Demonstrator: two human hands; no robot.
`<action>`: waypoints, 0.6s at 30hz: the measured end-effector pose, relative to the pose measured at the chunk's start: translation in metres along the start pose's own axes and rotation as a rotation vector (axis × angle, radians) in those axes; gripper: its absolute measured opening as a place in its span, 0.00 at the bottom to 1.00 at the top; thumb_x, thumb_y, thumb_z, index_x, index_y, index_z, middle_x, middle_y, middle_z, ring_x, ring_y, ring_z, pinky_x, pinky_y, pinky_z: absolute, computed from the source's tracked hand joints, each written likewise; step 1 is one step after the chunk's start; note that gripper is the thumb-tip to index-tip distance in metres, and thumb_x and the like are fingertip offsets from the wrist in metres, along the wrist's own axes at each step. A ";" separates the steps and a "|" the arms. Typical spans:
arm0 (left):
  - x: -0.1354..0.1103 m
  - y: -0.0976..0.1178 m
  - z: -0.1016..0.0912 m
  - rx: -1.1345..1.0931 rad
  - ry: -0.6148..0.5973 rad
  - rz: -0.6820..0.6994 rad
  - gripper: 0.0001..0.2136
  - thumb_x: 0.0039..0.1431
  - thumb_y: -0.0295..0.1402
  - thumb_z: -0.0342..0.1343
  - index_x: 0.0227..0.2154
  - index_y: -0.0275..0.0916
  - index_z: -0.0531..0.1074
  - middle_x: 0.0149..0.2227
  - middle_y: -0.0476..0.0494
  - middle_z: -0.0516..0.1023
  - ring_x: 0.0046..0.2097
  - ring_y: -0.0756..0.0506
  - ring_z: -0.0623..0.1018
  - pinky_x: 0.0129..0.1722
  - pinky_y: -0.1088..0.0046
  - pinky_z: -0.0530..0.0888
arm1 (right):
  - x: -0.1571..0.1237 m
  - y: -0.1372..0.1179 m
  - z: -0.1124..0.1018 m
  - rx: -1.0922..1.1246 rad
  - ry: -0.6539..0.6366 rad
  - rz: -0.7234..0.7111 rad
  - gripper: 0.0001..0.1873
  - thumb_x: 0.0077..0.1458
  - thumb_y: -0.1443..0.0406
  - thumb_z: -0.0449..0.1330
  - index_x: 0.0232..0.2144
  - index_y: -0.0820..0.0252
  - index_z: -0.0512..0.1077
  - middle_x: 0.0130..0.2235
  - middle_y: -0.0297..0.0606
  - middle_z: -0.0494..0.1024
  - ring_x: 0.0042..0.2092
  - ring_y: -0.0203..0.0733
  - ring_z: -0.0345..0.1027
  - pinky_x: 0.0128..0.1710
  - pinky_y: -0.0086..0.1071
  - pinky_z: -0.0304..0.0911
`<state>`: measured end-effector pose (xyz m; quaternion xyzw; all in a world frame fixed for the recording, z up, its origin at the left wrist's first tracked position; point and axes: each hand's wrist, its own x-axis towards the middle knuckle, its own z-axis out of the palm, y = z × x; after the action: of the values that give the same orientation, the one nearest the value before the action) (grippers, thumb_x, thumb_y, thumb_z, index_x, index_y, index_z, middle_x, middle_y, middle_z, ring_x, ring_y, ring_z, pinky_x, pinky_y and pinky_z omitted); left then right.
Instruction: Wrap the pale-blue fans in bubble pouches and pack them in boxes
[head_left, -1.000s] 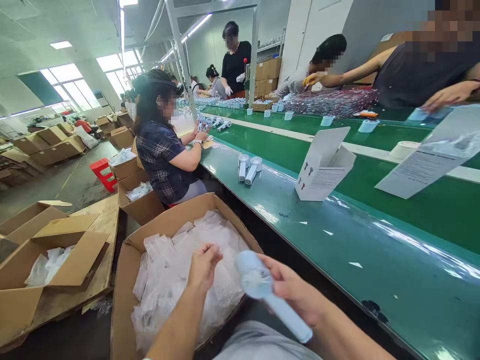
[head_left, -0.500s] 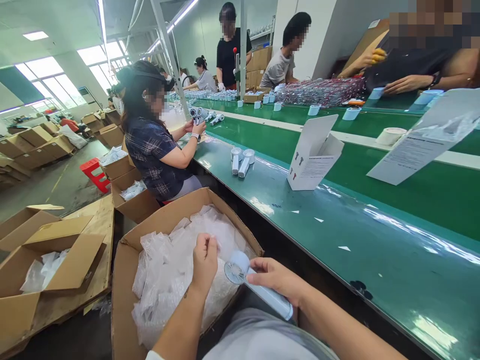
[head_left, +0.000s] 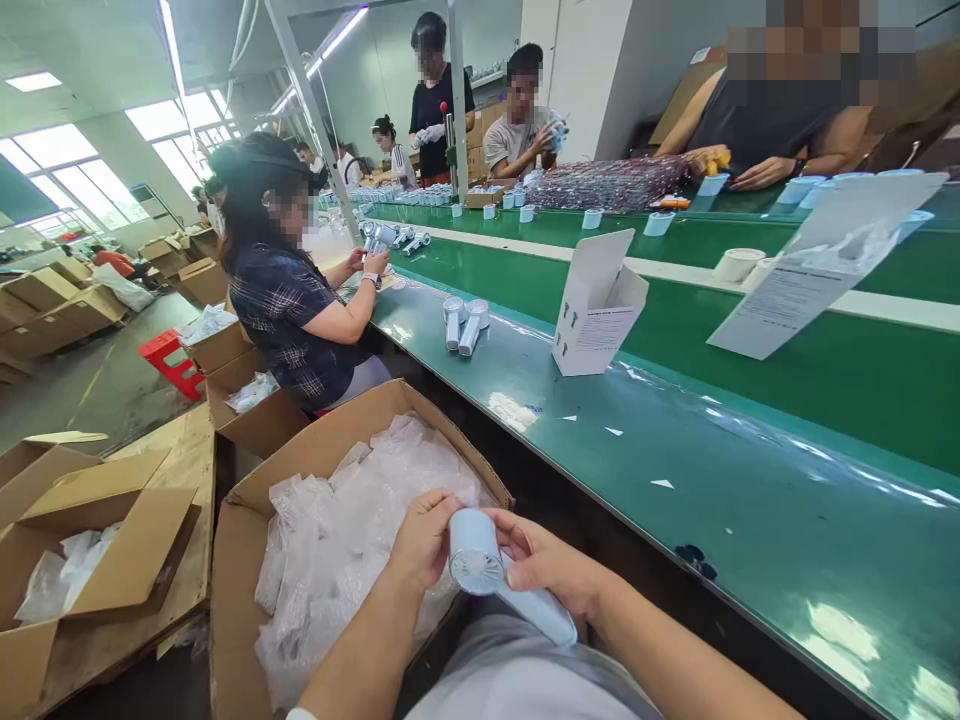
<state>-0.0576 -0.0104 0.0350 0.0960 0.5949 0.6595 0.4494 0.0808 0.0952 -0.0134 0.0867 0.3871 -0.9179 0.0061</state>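
I hold a pale blue hand-held fan (head_left: pixel 480 560) over my lap, its round head turned toward me. My right hand (head_left: pixel 547 565) is wrapped round its handle. My left hand (head_left: pixel 424 540) grips the left side of the fan's head with curled fingers. Just beyond my hands stands an open cardboard box (head_left: pixel 247 500) filled with clear plastic bags (head_left: pixel 352 530).
A green conveyor table (head_left: pixel 675 440) runs along my right, carrying two fans (head_left: pixel 461 322), an open white carton (head_left: pixel 596 305) and a printed sheet (head_left: pixel 795 290). A seated person in a plaid shirt (head_left: pixel 289 310) works ahead; others stand across the belt. Open cartons (head_left: pixel 90 530) lie on the floor at left.
My left hand has moved from a pinch above the bags onto the fan's head. The fan has turned upright toward me and come closer to my lap.
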 end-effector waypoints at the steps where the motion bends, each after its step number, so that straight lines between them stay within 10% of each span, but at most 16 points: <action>1: 0.000 -0.001 -0.003 0.046 0.016 0.053 0.20 0.37 0.47 0.70 0.19 0.34 0.73 0.18 0.51 0.68 0.22 0.52 0.65 0.24 0.74 0.65 | 0.000 0.001 -0.001 -0.033 0.022 0.019 0.33 0.31 0.60 0.78 0.42 0.58 0.73 0.38 0.34 0.78 0.39 0.39 0.72 0.41 0.31 0.63; 9: -0.007 -0.012 -0.021 0.739 0.164 0.738 0.13 0.64 0.36 0.53 0.25 0.37 0.73 0.24 0.49 0.71 0.29 0.50 0.70 0.31 0.73 0.67 | -0.007 -0.008 0.008 -0.210 0.316 -0.004 0.28 0.36 0.59 0.76 0.39 0.57 0.70 0.37 0.31 0.76 0.36 0.36 0.69 0.38 0.30 0.61; 18: -0.016 0.010 -0.029 1.314 -0.187 1.557 0.12 0.63 0.22 0.47 0.46 0.34 0.71 0.28 0.42 0.74 0.34 0.45 0.73 0.33 0.67 0.73 | -0.013 -0.014 0.031 -0.199 0.447 -0.036 0.39 0.32 0.63 0.76 0.49 0.55 0.68 0.41 0.34 0.76 0.37 0.39 0.69 0.41 0.35 0.64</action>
<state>-0.0724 -0.0413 0.0419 0.7342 0.5740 0.3019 -0.2007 0.0878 0.0822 0.0198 0.2797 0.4690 -0.8332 -0.0876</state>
